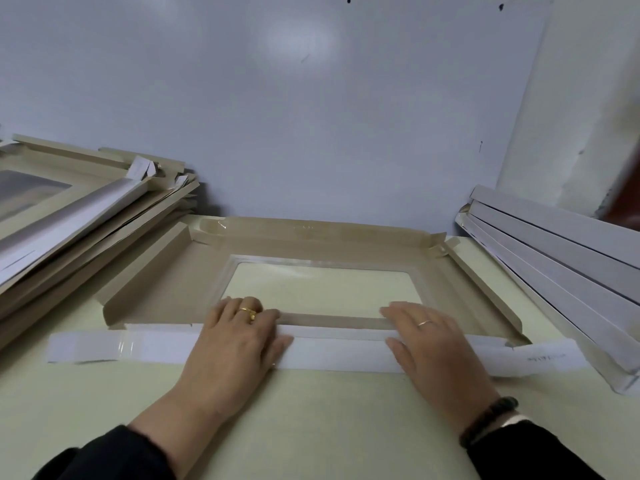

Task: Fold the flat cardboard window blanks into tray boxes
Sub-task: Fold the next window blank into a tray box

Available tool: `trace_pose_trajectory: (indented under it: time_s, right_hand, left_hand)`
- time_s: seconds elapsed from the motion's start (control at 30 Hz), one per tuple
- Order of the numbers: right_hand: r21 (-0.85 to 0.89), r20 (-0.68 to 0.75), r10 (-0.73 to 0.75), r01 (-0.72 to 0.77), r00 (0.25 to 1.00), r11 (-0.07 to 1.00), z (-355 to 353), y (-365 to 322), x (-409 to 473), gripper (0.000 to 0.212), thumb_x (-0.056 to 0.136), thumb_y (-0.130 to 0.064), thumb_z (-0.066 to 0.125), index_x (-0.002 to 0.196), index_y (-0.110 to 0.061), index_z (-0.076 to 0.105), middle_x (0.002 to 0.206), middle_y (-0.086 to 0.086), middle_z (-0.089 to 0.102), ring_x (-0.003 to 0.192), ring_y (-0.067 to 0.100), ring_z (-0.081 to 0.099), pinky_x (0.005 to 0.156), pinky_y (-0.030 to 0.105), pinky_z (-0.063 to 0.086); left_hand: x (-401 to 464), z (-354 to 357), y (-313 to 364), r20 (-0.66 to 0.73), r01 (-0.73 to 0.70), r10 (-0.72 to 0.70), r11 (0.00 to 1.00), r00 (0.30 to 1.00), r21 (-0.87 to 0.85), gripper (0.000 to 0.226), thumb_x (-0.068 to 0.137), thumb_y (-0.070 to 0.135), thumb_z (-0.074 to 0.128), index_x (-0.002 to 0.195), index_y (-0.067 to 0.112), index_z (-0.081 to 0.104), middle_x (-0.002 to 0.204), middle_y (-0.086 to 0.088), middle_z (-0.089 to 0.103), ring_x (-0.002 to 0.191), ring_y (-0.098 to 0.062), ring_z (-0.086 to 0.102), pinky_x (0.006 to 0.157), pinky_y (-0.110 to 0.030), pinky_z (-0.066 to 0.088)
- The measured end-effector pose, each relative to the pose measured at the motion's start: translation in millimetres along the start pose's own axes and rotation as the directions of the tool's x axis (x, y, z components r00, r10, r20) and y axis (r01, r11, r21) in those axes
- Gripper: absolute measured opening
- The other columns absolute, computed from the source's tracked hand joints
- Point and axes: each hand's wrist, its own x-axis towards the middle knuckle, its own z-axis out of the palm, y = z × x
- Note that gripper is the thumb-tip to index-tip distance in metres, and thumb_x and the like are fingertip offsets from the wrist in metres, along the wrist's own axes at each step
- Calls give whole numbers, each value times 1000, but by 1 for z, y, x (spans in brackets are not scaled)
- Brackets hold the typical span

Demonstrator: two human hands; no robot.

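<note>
Now, from the head view, a flat cardboard window blank (318, 237) lies brown side up in the middle of the pale surface (311, 427), its far edge close to the grey wall (277, 116). Its clear window (322, 289) shows the surface beneath. The side flaps at left and right are raised at a slant, and the far flap is tilted up as well. The near flap (339, 355) is folded toward the person, showing its white face as a long strip along the front edge. The left hand (239, 341) presses flat on this strip left of centre, fingers straight and close together, reaching onto the window's near border; a gold ring (250, 311) sits on one finger. The right hand (429, 344) presses the same strip right of centre, fingers also straight and holding nothing, with a thin ring and a dark bead bracelet (488, 420) at the wrist. A stack of more blanks (86, 209) rests at the left, and a pile of white folded pieces (561, 258) leans at the right.
</note>
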Motion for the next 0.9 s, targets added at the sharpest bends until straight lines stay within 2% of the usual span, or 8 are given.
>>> trace_pose_trajectory:
  time_s: [0.07,0.13,0.17,0.23,0.27,0.5,0.77,0.9]
  right_hand:
    - [31,94,-92,89,991,996,3,-18,5,37,80,-26,49,110,-15,67,113,2,67,102,18,64,92,35,44]
    - [117,233,-122,97,965,988,8,-35,10,45,84,-36,42,123,-22,59,127,-3,58,115,12,56,98,34,44]
    - [168,304,-116,67,946,984,12,-41,12,50,89,-42,31,132,-25,49,138,-6,48,126,9,46,106,32,33]
    - [229,426,-88,-13,901,973,22,-41,14,52,95,-49,17,144,-33,24,153,-12,19,139,4,16,113,27,6]
    - [221,468,-65,-46,882,974,27,-37,14,50,97,-48,17,145,-35,18,155,-13,11,141,4,7,113,28,0]
    - [67,602,177,-271,779,960,25,23,2,46,99,-44,18,145,-43,9,155,-17,-1,142,6,-1,113,30,1]
    - [-192,587,461,-438,666,878,13,91,-27,50,97,-50,13,144,-44,-4,155,-13,-6,143,13,-3,114,32,1]
    - [-260,549,578,-534,603,804,8,108,-37,54,94,-55,15,144,-43,-3,155,-14,-5,143,13,-4,114,37,0]
  left_hand:
    - [2,9,10,106,22,-19,999,994,-32,63,89,56,11,139,28,37,142,-6,40,134,-21,31,112,-33,11]
    - [5,22,16,173,-21,27,999,984,-34,54,96,54,13,147,35,7,156,2,10,143,-12,1,113,-29,-5]
    - [7,26,19,206,-32,40,999,978,-43,54,97,51,14,147,36,2,157,3,2,143,-12,-5,113,-29,-7]
    - [9,29,20,269,-31,41,999,962,-41,53,97,50,14,147,36,0,157,4,-4,143,-13,-9,114,-30,-8]
    - [9,30,18,298,-16,29,999,954,-46,53,97,51,14,147,37,1,157,5,-5,144,-13,-9,115,-31,-7]
    - [10,28,-12,392,142,-103,987,914,-72,52,96,54,15,146,43,5,156,14,-5,143,-8,-8,115,-31,-2]
    - [2,19,-86,343,407,-416,908,842,103,53,95,57,17,144,44,7,156,15,3,144,-15,3,114,-36,2]
    - [-4,17,-109,317,492,-506,861,802,130,53,94,58,18,144,45,8,156,12,6,144,-19,3,114,-35,4]
